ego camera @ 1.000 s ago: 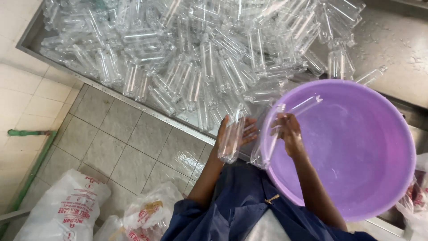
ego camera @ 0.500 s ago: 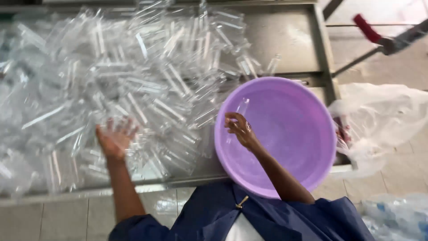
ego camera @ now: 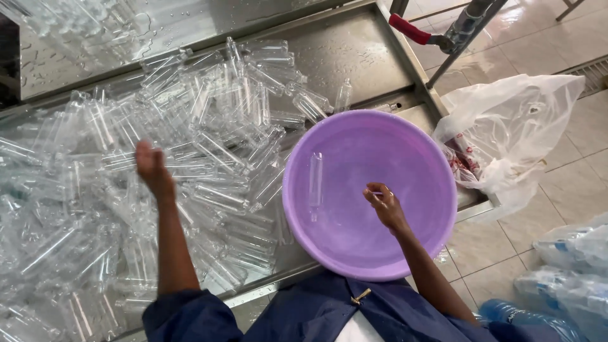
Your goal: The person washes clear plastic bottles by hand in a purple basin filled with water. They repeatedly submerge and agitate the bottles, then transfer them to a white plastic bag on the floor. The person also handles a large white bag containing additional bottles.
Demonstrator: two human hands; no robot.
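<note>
A wide purple basin (ego camera: 418, 158) rests on the near edge of a steel table. One clear plastic bottle (ego camera: 315, 179) lies inside it on the left side. My right hand (ego camera: 382, 204) hovers over the basin's middle, fingers loosely curled with nothing in them. My left hand (ego camera: 152, 166) reaches down into a big heap of clear plastic bottles (ego camera: 202, 145) covering the table to the left; its fingers are buried among them and I cannot see a grip.
The steel table (ego camera: 354, 57) has a raised rim at the right. A translucent plastic bag (ego camera: 513, 126) hangs beside it. More bagged bottles (ego camera: 563, 266) lie on the tiled floor at lower right. A red-handled tool (ego camera: 418, 30) leans at the top.
The clear bottles I held over the basin are gone from my hands; one now lies inside it. My left hand has gone left into the heap. The view has swung right.
</note>
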